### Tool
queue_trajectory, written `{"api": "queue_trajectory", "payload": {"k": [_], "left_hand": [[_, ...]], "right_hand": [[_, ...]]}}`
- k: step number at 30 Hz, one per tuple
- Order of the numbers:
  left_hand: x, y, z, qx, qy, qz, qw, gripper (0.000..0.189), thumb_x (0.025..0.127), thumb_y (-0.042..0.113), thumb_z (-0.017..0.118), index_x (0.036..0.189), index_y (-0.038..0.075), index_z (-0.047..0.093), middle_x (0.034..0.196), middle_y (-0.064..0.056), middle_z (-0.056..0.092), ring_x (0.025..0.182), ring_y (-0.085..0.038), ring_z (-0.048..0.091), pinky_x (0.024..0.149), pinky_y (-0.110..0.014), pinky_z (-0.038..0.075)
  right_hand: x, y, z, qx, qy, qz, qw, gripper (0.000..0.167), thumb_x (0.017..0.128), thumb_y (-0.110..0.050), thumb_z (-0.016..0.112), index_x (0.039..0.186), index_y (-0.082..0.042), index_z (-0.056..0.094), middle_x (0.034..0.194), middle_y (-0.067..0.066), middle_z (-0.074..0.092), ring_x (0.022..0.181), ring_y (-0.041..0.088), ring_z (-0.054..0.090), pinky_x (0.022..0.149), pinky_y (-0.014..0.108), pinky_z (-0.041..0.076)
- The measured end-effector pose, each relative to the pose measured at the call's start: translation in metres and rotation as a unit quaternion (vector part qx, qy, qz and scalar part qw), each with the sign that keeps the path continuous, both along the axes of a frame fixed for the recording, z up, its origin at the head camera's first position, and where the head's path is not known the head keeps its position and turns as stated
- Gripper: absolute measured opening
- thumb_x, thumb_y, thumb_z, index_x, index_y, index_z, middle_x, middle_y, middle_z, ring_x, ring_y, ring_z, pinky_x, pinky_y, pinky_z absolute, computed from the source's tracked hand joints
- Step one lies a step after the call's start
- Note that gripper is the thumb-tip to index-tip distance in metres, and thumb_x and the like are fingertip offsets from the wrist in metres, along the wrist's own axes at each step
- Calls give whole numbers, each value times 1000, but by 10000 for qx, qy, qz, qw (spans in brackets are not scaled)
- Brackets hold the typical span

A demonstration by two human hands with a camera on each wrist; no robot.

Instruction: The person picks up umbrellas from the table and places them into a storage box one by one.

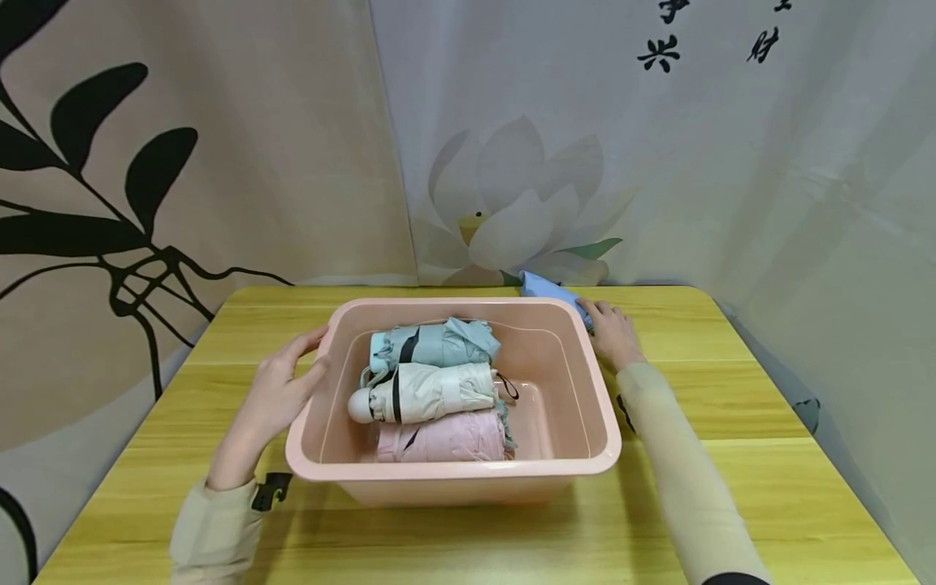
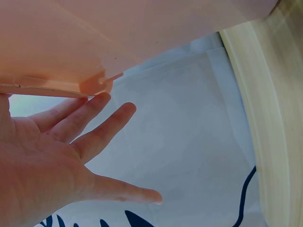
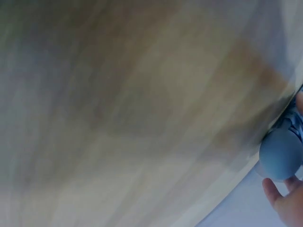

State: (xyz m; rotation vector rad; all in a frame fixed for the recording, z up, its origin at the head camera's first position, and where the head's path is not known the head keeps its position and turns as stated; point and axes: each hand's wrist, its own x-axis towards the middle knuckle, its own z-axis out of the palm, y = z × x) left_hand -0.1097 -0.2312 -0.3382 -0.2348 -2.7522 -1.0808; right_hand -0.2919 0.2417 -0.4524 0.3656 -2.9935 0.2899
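Observation:
A pink plastic tub stands on the table with three folded umbrellas inside. The teal umbrella lies at the back, the white umbrella in the middle and the pink umbrella in front. My left hand touches the tub's left rim; in the left wrist view its fingers are spread, some meeting the rim's underside. Behind the tub's back right corner, my right hand grips a blue folded umbrella, mostly hidden by the tub. Its rounded end shows between the fingers in the right wrist view.
The wooden table has rounded far corners. Directly behind its back edge hangs a printed curtain with dark leaves, a lotus flower and black characters. The tub's right side has bare floor inside, beside the umbrellas.

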Motion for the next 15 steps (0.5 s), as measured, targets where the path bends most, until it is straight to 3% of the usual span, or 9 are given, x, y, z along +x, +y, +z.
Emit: {"api": "queue_trajectory", "payload": {"k": [9,15], "left_hand": [[0,-1,0,11,-10,-8,10000,50,100,27,45,144,3,40,139,-29,47,130,-48,42,102,-61,39],[0,0,0,14,7,0,10000,50,100,26,45,143,2,40,139,-29,47,129,-48,43,100,-60,41]], "right_hand": [[0,-3,-3,-109,377,7,9992,48,96,-13,50,142,-8,39,128,28,51,105,51,54,82,63,47],[-1,-4,-3,-322,568,92,9978,46,94,-11,53,139,-6,45,124,28,54,100,49,56,82,59,48]]}}
